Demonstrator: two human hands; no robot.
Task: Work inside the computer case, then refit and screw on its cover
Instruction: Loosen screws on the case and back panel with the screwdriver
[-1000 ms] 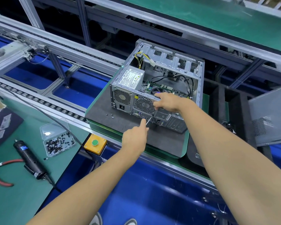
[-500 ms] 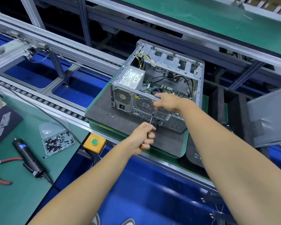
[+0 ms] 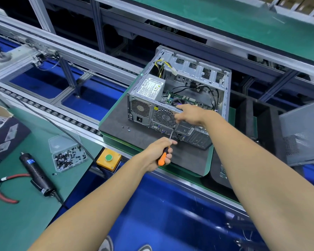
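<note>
My left hand is wrapped tight around the orange handle of my screwdriver. The thin metal tip points up and away from that hand, at the back of the computer case. My right hand rests on the top back edge of the case, just above the tip. Its fingers are bent over the edge, and I think they are pinching something small there, but I cannot see what.

The case sits open on a gray mat, right past my left hand. Its cover is off and leans far out past my right arm.

Here is what could go wrong. The tip is very close to my right fingers. If I push too hard and it slips off the screw, it could poke them. It could also slide and scratch the little plugs on the back of the case.

If there is a screw under my fingers, it could drop. It might fall inside the case onto the green board, and then I would have to fish it out. Some loose screws already lie on the mat, to the left of my left hand, and a bump could roll them off.

The case could also scoot on the mat if I push without holding it steady.
</note>
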